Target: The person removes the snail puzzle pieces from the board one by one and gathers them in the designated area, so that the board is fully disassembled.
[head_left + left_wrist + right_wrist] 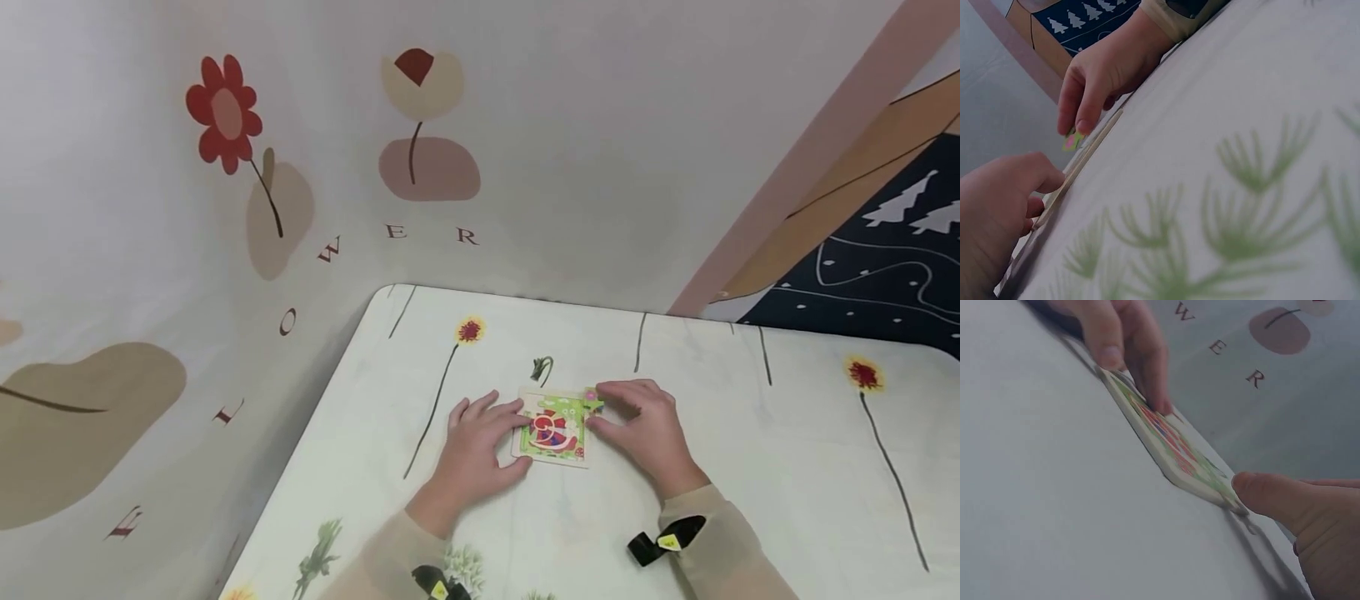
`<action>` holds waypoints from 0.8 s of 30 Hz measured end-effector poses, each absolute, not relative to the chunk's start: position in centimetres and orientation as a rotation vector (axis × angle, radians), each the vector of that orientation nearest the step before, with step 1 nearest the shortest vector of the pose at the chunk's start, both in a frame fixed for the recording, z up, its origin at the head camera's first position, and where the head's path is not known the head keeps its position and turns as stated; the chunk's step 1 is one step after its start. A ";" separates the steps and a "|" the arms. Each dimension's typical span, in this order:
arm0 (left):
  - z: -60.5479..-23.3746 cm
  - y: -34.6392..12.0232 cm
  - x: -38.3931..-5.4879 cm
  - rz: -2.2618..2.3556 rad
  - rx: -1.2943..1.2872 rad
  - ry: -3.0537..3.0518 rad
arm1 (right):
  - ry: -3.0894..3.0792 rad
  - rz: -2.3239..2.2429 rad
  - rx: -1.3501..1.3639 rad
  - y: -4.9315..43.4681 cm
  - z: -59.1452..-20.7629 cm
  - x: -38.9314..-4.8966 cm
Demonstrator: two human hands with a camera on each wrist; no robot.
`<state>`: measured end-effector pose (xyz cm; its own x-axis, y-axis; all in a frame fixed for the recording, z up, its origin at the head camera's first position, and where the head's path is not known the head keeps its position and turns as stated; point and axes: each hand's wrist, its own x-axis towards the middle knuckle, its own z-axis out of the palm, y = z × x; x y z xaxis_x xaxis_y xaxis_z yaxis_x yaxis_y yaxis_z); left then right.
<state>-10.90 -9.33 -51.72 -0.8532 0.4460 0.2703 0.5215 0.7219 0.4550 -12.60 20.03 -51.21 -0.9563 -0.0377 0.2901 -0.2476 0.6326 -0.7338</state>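
Note:
A small square jigsaw puzzle board [551, 456] with a pale wooden rim lies on the table, its picture red, blue and green. On its left side rests my left hand [480, 446], fingers spread, one fingertip on the picture and the thumb at the near left corner. My right hand [648, 429] pinches a green puzzle piece [592, 398] with a pink flower between thumb and fingers, right at the board's far right corner. The left wrist view also shows that puzzle piece [1071, 141] under the right fingertips. In the right wrist view, the right thumb hides part of the board's corner.
A white tablecloth [787, 467] printed with flowers and stems covers the table. Behind it hangs a pale curtain [570, 167] with flower prints and letters. A dark panel with white trees [885, 258] stands at the far right. Both wrists wear black straps.

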 end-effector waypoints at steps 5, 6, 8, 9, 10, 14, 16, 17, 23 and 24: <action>-51.6 -9.3 -10.9 -0.776 -0.791 -2.774 | -2.587 1.207 0.179 21.3 -51.4 -12.5; -51.7 -9.3 -10.9 -0.772 -0.789 -2.776 | -2.585 1.200 0.177 21.4 -51.5 -12.5; -51.7 -9.3 -10.9 -0.771 -0.787 -2.777 | -2.580 1.163 0.191 21.6 -51.7 -12.6; -51.7 -9.2 -10.9 -0.771 -0.787 -2.777 | -2.581 1.136 0.203 21.6 -51.7 -12.6; -51.8 -9.2 -10.8 -0.771 -0.786 -2.781 | -2.580 1.113 0.217 21.5 -51.8 -12.6; -51.8 -9.2 -10.8 -0.786 -0.780 -2.773 | -2.590 1.031 0.250 21.4 -52.1 -12.8; -51.8 -9.2 -10.8 -0.788 -0.774 -2.770 | -2.600 1.014 0.254 21.3 -52.1 -12.9; -51.8 -9.2 -10.8 -0.789 -0.773 -2.769 | -2.609 1.006 0.251 21.2 -52.1 -12.9; -51.8 -9.2 -11.0 -0.786 -0.777 -2.777 | -2.647 0.992 0.214 20.9 -51.8 -12.8; -51.8 -9.2 -10.9 -0.784 -0.776 -2.779 | -2.653 0.995 0.204 20.8 -51.8 -12.7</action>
